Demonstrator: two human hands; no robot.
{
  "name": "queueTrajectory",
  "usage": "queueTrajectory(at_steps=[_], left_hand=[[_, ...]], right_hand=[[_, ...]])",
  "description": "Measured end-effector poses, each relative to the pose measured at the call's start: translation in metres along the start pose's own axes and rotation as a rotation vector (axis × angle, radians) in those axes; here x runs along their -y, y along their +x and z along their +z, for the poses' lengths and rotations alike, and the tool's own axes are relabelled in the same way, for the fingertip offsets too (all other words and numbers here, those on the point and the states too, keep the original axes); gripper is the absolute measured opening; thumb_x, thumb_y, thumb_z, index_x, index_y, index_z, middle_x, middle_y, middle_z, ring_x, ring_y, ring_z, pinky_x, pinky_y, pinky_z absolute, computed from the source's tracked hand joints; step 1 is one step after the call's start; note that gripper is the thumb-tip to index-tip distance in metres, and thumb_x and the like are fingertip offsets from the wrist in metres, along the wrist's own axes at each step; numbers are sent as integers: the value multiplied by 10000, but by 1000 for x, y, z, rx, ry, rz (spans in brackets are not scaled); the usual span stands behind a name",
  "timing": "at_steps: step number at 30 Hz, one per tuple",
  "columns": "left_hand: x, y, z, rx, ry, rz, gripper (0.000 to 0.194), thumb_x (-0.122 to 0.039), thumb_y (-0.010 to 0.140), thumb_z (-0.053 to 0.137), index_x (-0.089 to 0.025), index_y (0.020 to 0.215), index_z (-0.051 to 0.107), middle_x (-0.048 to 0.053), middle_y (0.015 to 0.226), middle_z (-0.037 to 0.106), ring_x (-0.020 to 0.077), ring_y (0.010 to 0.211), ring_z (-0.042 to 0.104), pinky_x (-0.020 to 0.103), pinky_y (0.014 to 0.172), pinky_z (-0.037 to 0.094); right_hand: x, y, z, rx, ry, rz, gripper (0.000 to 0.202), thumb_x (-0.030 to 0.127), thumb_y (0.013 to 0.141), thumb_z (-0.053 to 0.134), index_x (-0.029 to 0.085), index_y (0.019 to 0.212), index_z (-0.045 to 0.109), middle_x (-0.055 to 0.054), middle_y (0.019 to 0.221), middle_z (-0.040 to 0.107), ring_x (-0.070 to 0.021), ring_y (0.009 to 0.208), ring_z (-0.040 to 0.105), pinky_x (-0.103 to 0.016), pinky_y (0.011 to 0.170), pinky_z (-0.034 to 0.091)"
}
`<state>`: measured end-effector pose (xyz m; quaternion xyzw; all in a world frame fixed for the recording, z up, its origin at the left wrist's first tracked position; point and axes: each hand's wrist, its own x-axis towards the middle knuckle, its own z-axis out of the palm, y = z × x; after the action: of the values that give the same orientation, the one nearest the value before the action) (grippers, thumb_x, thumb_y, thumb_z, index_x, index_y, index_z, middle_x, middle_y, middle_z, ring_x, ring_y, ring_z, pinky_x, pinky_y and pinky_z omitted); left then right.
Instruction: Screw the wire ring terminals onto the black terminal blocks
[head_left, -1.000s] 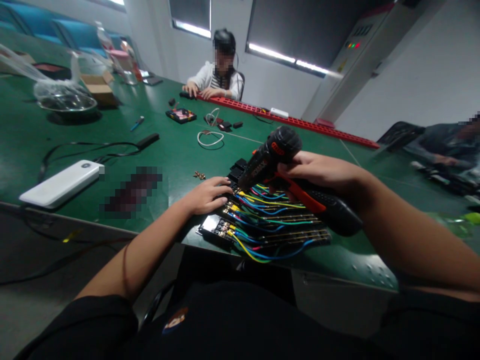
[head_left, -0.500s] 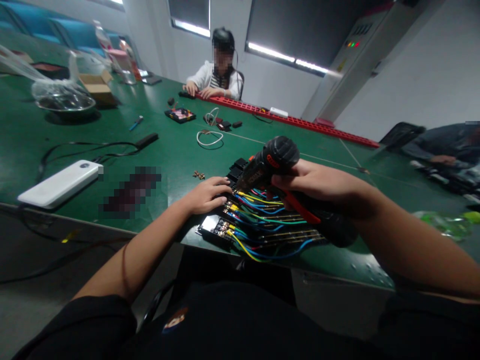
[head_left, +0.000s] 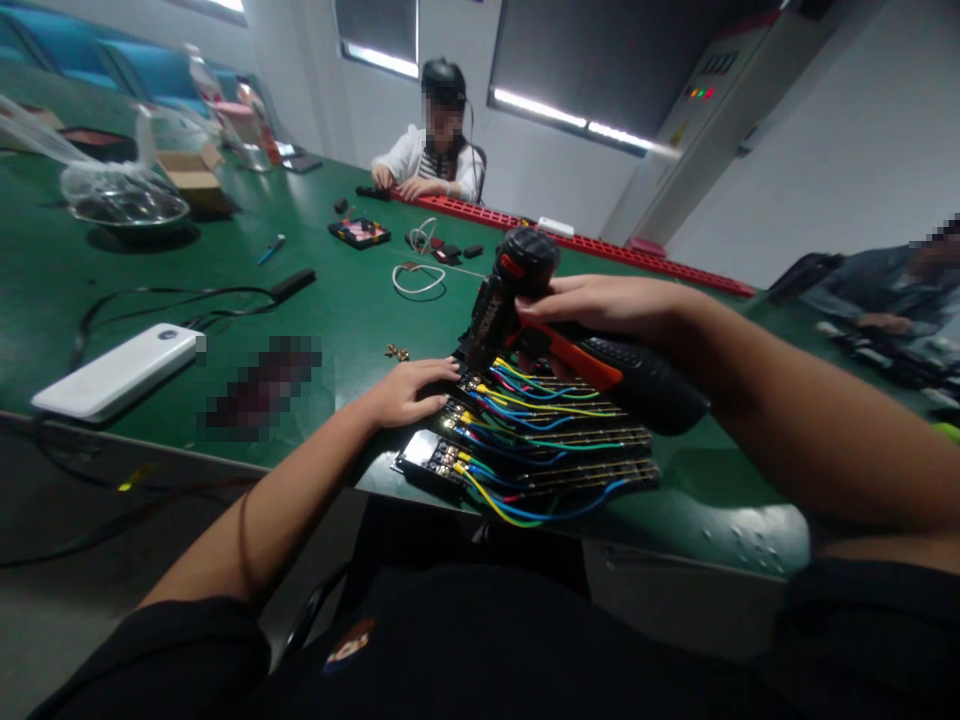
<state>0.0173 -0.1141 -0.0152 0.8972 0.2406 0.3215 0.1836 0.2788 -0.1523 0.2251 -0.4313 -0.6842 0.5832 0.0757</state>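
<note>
My right hand [head_left: 592,310] is wrapped round the grip of a black and orange cordless drill [head_left: 517,290]. Its nose points down at a row of black terminal blocks [head_left: 435,455], near my left fingertips; the exact tip is hard to make out. My left hand [head_left: 409,390] lies with fingers stretched out over the left ends of the blocks, apparently touching them. Yellow, blue, green and red wires [head_left: 540,435] run from the brass terminals to the right over dark strips. A few small brass-coloured screws [head_left: 396,352] lie just beyond my left hand.
On the green table [head_left: 300,230] are a white power bank [head_left: 116,372], a black cable [head_left: 180,290], a white cable loop [head_left: 418,282] and a bagged metal bowl [head_left: 131,205]. A co-worker [head_left: 442,150] sits opposite behind a red slotted rail [head_left: 600,246]; another person [head_left: 877,290] is at right.
The drill in my right hand has shifted left and away from me and stands more upright, uncovering more wires. My left hand has barely moved.
</note>
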Motion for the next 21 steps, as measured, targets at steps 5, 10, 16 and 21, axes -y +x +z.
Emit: queueTrajectory(at_steps=[5,10,16,21], left_hand=[[4,-2,1,-19,-14,24,455,-355,919,592,-180,1339,620,158,1413,609,306,1354,548,534,1124,456],[5,-3,2,-12,-29,53,492,-326,922,596,-194,1396,590,166,1460,562,309,1371,529,556,1117,457],[6,-2,2,-26,60,66,468,-316,890,630,-203,1344,641,149,1377,637,332,1373,523,573,1094,475],[3,-2,1,-22,72,87,488,-342,903,623,-170,1359,622,182,1394,616,331,1357,540,557,1103,472]], right_hand=[[1,13,-9,152,10,16,352,350,956,593,126,1228,607,-90,1011,718,-191,874,711,-317,782,621],[0,16,-6,194,17,15,374,375,959,581,145,1254,591,-98,1086,720,-199,908,718,-332,800,628],[3,14,-2,179,-31,50,357,346,956,597,133,1241,569,-105,1063,711,-188,874,724,-342,798,629],[8,10,-2,230,-68,51,323,301,931,621,155,1217,586,-82,1059,708,-183,851,723,-312,765,632]])
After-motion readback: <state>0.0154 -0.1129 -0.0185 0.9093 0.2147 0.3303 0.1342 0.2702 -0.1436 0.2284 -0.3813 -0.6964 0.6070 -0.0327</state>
